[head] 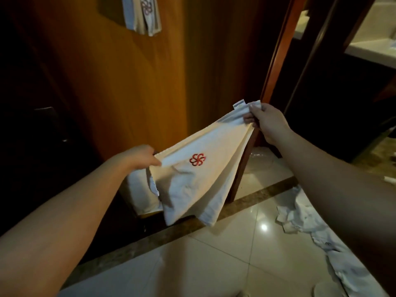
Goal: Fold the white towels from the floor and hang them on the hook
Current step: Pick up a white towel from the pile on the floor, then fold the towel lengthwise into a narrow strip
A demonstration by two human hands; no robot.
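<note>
Grips: our left hand (143, 156) and right hand (264, 123) each pinch a corner of the folded white towel (199, 185).
Advice: we keep edges aligned, taut.

Hung towel (142, 15) cut off by top edge; hook hidden. Left hand (139, 157): fingertips hidden behind held towel (192, 179). Right hand (267, 123): lower fingers tucked behind towel corner. Tag (239, 104) print too small to read. Floor towels (317, 232) partly hidden behind right forearm, run off bottom edge. Left side too dark to make out. Counter (372, 50) cut by right edge.
</note>
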